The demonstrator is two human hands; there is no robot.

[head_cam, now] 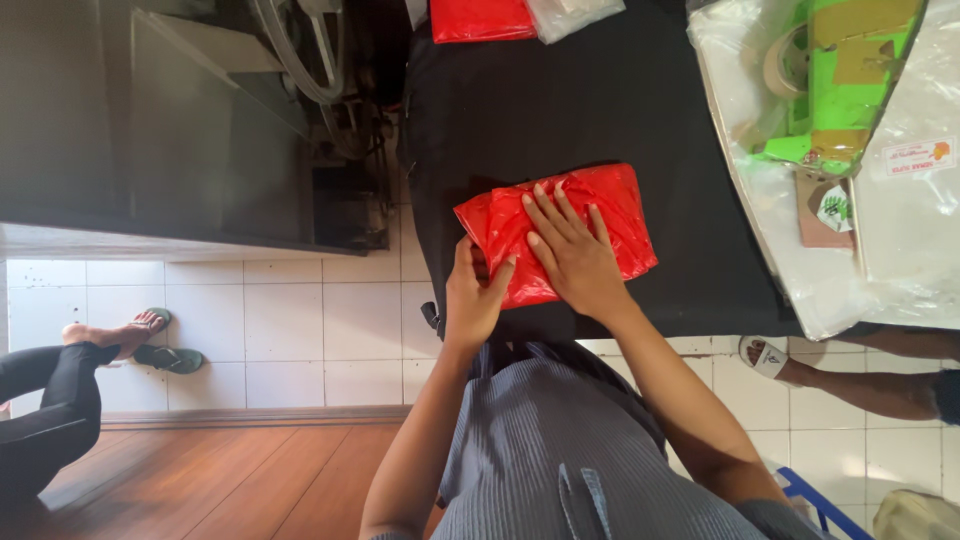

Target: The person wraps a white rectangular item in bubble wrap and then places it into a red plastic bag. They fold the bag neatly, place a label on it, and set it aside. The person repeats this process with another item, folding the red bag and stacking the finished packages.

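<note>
A grey ribbed garment [560, 440] is seen nearest the camera, with both forearms reaching forward from it. The left hand [472, 300] is placed at the near left edge of a folded red plastic packet [590, 215]; its fingers [462, 262] are curled, and the thumb is pressed onto the red film, so the packet's edge appears to be pinched, though the underside of the grip is hidden. The right hand [573, 255] is laid flat on top of the packet, its fingers [553, 210] spread wide and stretched out, nothing being gripped by them; the film is only pressed down. The packet is rested on a black-covered worktop [560, 110], directly under the right fingers and just beyond the left ones. To the right of the right fingers, well apart, a clear plastic sheet [900, 230] is spread, with a green and brown cardboard box [845, 95] beneath it. Beyond the fingertips, at the far edge of the worktop, a second red packet [480, 18] and a clear bag [570, 14] are seen. Left of the left fingers, on the white tiled floor [270, 320], another person's foot in a green sandal [150, 325] is shown, and a sandalled foot [765, 355] is seen on the right
</note>
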